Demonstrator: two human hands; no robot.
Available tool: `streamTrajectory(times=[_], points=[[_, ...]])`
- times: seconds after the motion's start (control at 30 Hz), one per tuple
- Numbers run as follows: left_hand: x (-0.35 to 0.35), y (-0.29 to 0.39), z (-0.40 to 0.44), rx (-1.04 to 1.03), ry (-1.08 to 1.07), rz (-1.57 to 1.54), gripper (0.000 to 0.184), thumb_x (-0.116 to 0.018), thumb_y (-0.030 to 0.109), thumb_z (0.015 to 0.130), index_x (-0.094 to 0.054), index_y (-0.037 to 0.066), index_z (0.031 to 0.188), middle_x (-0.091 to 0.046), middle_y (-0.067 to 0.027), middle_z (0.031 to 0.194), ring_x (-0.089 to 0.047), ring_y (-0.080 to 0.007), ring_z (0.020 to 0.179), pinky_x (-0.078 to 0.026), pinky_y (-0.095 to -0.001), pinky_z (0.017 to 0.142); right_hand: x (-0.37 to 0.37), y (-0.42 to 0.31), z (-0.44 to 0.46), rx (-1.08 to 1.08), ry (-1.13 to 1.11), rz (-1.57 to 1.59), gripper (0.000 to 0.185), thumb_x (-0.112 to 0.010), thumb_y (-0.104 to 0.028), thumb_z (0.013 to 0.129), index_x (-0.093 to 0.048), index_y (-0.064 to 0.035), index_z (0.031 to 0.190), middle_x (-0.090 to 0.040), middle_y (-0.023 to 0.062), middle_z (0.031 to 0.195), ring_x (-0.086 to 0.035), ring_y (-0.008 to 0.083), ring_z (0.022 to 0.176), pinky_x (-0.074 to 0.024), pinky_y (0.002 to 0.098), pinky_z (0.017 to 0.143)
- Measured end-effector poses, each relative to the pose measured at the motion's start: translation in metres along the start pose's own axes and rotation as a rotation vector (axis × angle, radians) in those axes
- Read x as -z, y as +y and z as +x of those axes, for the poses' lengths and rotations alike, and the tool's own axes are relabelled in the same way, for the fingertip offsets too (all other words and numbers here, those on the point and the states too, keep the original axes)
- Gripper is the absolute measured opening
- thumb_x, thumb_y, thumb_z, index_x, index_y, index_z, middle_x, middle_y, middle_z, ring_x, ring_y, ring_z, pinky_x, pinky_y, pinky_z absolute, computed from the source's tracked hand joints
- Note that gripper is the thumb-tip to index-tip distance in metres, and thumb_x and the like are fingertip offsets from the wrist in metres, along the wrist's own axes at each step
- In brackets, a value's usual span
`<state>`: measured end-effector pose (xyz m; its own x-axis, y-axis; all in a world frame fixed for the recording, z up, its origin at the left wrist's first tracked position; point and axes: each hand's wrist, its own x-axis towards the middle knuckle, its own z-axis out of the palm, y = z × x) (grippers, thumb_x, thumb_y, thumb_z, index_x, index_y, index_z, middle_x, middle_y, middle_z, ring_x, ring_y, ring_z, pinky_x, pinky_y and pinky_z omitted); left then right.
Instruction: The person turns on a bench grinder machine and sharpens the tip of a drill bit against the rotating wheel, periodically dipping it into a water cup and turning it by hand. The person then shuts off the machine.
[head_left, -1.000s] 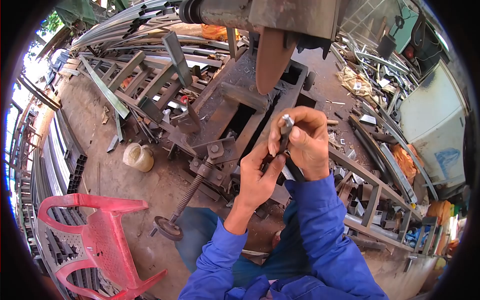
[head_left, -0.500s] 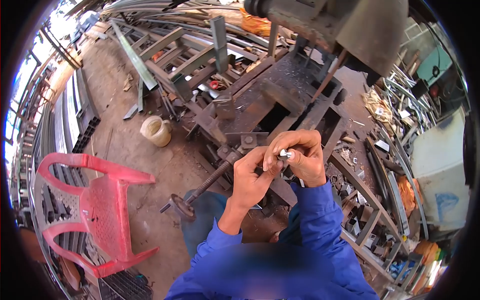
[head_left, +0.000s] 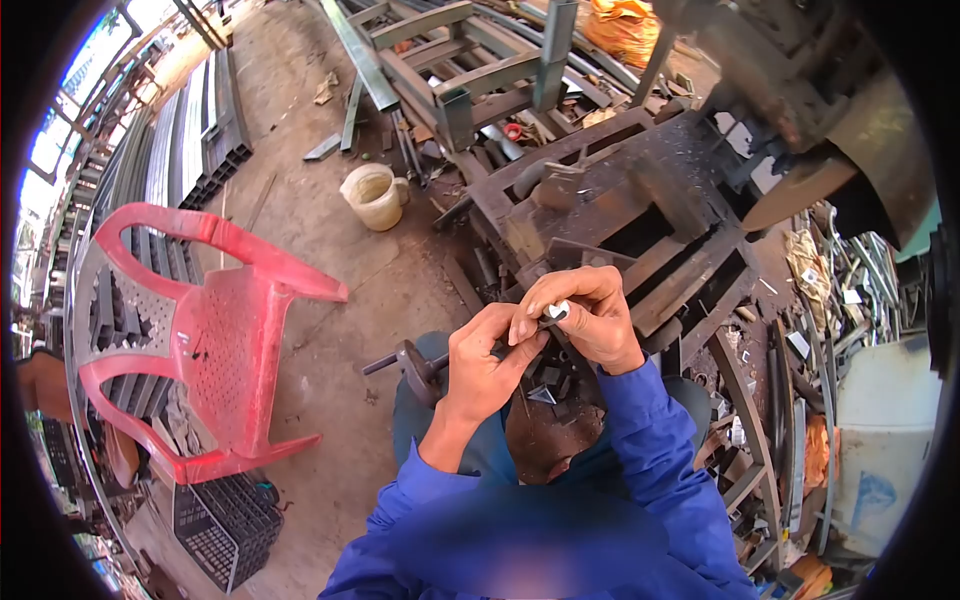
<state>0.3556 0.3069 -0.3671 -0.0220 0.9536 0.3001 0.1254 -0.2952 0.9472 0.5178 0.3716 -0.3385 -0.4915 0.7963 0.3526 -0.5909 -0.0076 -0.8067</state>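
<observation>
Both hands meet in front of my body, above a heavy steel machine base [head_left: 640, 195]. My right hand [head_left: 592, 325] is closed, its thumb and fingers pinching a small piece with a bright white end and a dark part [head_left: 558, 311]. The piece is too small to name for certain. My left hand [head_left: 482, 368] is closed too, fingertips pressed together against the right fingers at the dark part. Its inner fingers are partly hidden. Below the left hand's wrist side, a handwheel on a rod [head_left: 418, 372] sticks out near my knee.
A red plastic chair [head_left: 235, 345] stands at left, a black crate [head_left: 228, 528] below it. A pale plastic jug [head_left: 374, 197] sits on the floor. Steel tubes [head_left: 205, 130] are stacked behind. A large round blade [head_left: 800, 190] is at upper right, with metal scraps along the right side.
The view has swung left and down, so chair, jug and machine appear farther right and higher. Both hands stay together on the small piece, which has tilted slightly.
</observation>
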Motion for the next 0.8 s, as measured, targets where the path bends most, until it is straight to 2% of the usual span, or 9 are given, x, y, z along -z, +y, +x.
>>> streamTrajectory(times=[0.13,0.2,0.23,0.3,0.4,0.5,0.53,0.6,0.8], points=[[0.021,-0.004,-0.013,0.009,0.057,0.153,0.017,-0.078,0.006,0.093,-0.070,-0.002,0.105,-0.072,-0.0098,0.092,-0.068,-0.0191,0.075,-0.055,-0.0310,0.069,-0.003,0.033,0.007,-0.051,-0.061,-0.033,0.024,-0.073,-0.014,0.099,-0.074,0.0079,0.107,-0.074,0.0237,0.095,-0.074,0.0356,0.092,-0.0602,0.0454,0.083],[0.037,0.018,-0.017,0.134,0.063,0.176,0.016,-0.074,0.005,0.096,-0.069,-0.002,0.109,-0.069,-0.0097,0.087,-0.063,-0.0148,0.067,-0.051,-0.0300,0.061,-0.021,0.043,0.015,-0.014,0.173,-0.256,0.027,-0.068,-0.016,0.102,-0.073,0.0076,0.113,-0.076,0.0134,0.101,-0.072,0.0195,0.092,-0.0574,0.0315,0.084],[0.050,0.025,-0.020,0.134,0.089,0.189,0.016,-0.074,0.005,0.096,-0.069,-0.002,0.109,-0.069,-0.0097,0.087,-0.063,-0.0148,0.067,-0.051,-0.0300,0.061,-0.015,0.062,0.013,-0.026,0.227,-0.521,0.024,-0.069,-0.014,0.101,-0.073,0.0035,0.117,-0.077,0.0138,0.105,-0.075,0.0215,0.093,-0.0576,0.0320,0.084],[0.085,0.032,-0.023,0.361,0.141,-0.024,0.013,-0.068,0.009,0.100,-0.069,-0.001,0.108,-0.064,0.0002,0.076,-0.057,-0.0065,0.066,-0.044,-0.0245,0.059,-0.022,0.103,0.015,0.263,0.182,-1.021,0.021,-0.072,-0.012,0.096,-0.074,-0.0015,0.115,-0.077,0.0168,0.107,-0.076,0.0280,0.092,-0.0587,0.0355,0.080],[0.149,0.030,0.025,0.324,0.223,0.293,0.016,-0.065,0.013,0.102,-0.068,-0.002,0.108,-0.062,-0.0109,0.078,-0.061,-0.0122,0.074,-0.049,-0.0298,0.067,-0.045,0.112,0.025,0.181,0.191,-1.395,0.015,-0.074,-0.011,0.092,-0.073,-0.0066,0.106,-0.074,0.0136,0.100,-0.074,0.0345,0.093,-0.0589,0.0396,0.078],[0.211,-0.053,0.109,0.347,0.147,0.687,0.027,-0.060,0.023,0.103,-0.069,-0.002,0.104,-0.071,-0.0237,0.087,-0.072,-0.0361,0.082,-0.053,-0.0475,0.072,-0.046,0.118,0.028,0.136,0.251,-1.483,0.016,-0.074,-0.013,0.091,-0.072,-0.0063,0.105,-0.074,0.0131,0.101,-0.074,0.0343,0.093,-0.0587,0.0400,0.080],[0.220,-0.081,0.139,0.372,0.131,0.873,0.030,-0.060,0.026,0.101,-0.071,-0.001,0.107,-0.073,-0.0280,0.102,-0.070,-0.0471,0.097,-0.053,-0.0556,0.081,-0.045,0.119,0.029,0.141,0.239,-1.542,0.018,-0.074,-0.014,0.090,-0.072,-0.0060,0.105,-0.074,0.0135,0.101,-0.073,0.0343,0.093,-0.0585,0.0405,0.081],[0.246,-0.184,0.190,0.450,0.072,1.111,0.027,-0.062,0.025,0.100,-0.074,0.001,0.108,-0.074,-0.0274,0.102,-0.071,-0.0476,0.098,-0.055,-0.0553,0.083,-0.045,0.121,0.031,0.087,0.241,-1.578,0.019,-0.075,-0.014,0.089,-0.072,-0.0057,0.106,-0.073,0.0143,0.103,-0.073,0.0345,0.095,-0.0583,0.0408,0.083],[0.265,-0.359,0.270,0.515,-0.041,1.343,0.024,-0.061,0.017,0.096,-0.076,0.004,0.110,-0.075,-0.0226,0.114,-0.073,-0.0429,0.107,-0.058,-0.0555,0.089,-0.044,0.117,0.038,-0.096,0.203,-1.635,0.026,-0.076,-0.016,0.087,-0.073,-0.0031,0.109,-0.072,0.0164,0.104,-0.071,0.0374,0.106,-0.0579,0.0436,0.089]])
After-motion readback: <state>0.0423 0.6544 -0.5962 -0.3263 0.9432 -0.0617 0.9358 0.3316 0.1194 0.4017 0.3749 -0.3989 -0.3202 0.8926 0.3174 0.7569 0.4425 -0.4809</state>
